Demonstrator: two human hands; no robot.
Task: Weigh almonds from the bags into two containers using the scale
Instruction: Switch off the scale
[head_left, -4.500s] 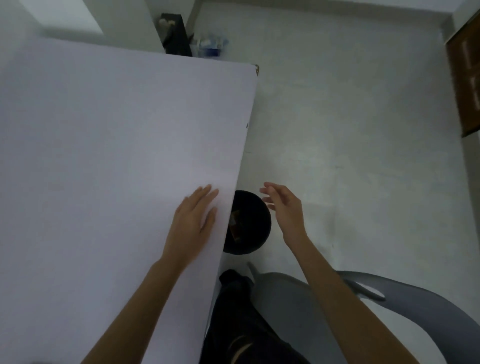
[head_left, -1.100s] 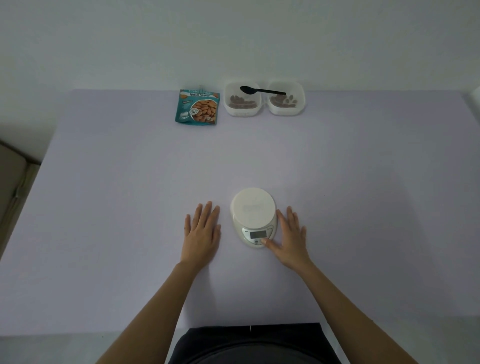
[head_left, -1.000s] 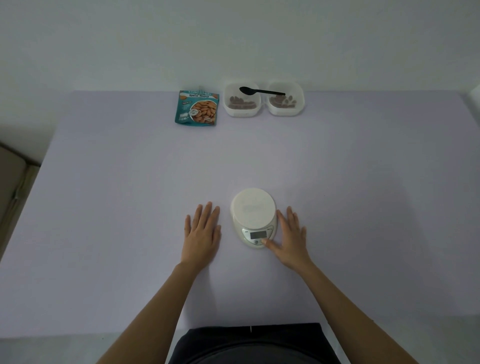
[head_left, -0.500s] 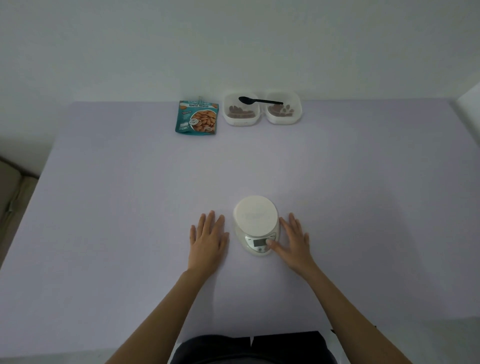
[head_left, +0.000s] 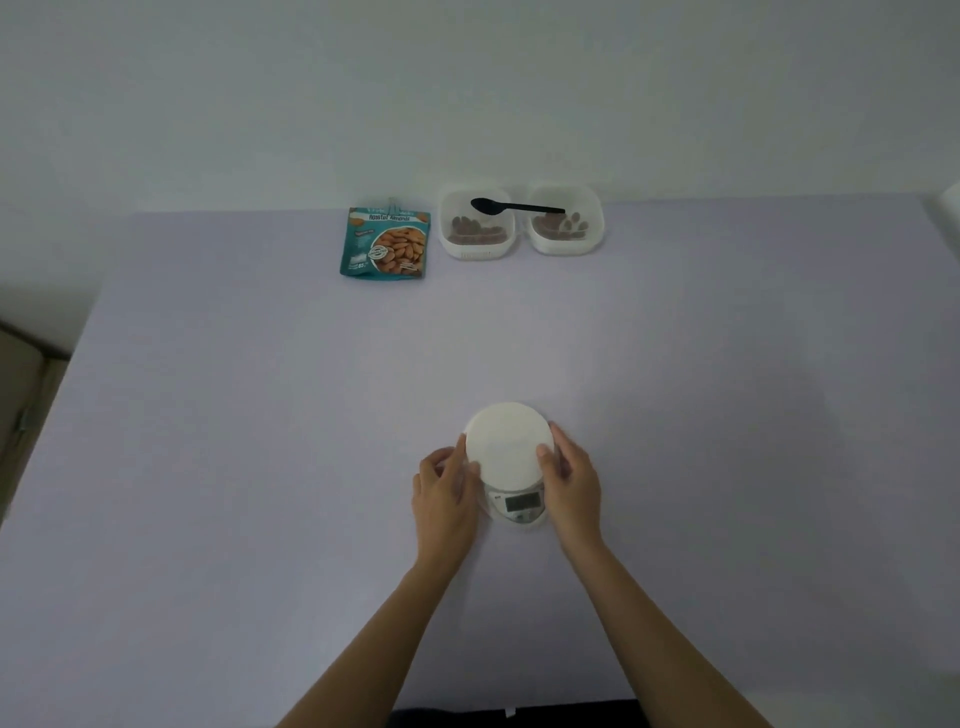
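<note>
Both hands are at the scale (head_left: 508, 453), near the front of the lilac desk (head_left: 260, 415). The left grip (head_left: 445, 488) curls round the left edge of the round white platform, and the right grip (head_left: 571, 478) wraps the right edge, thumb on top. The display faces the person, digits too small to read. Far back by the wall sits the teal almond bag (head_left: 387, 244). Just right of it are the left container (head_left: 477, 247) and the right container (head_left: 566, 243), side by side, almonds in both, with 1 black spoon (head_left: 514, 207) bridging the 2

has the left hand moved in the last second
Yes: the left hand lifted off the lilac tabletop and shifted right, now gripping the left rim of the round white digital scale.
</note>
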